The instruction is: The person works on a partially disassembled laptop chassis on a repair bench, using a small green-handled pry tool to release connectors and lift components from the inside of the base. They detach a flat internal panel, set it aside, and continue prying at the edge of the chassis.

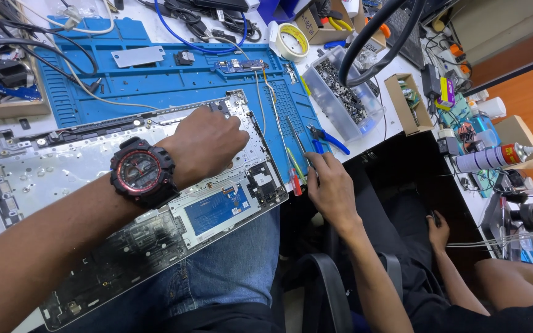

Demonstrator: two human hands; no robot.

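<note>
Head view shows the laptop shell lying stripped across the person's lap and the desk edge, its board already out, while the left hand presses curled fingers on its upper corner and the right hand, fingers loosely bent, touches tweezers.

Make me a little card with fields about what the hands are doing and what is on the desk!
Left hand: left hand, with a black and red watch on the wrist, rests closed on the silver laptop shell
Right hand: right hand at the desk edge, fingertips at the thin tools there
Under the work: blue mat
Nearby: blue-handled pliers, clear box of screws, tape roll
Someone else: another person's hand, lower right
</note>
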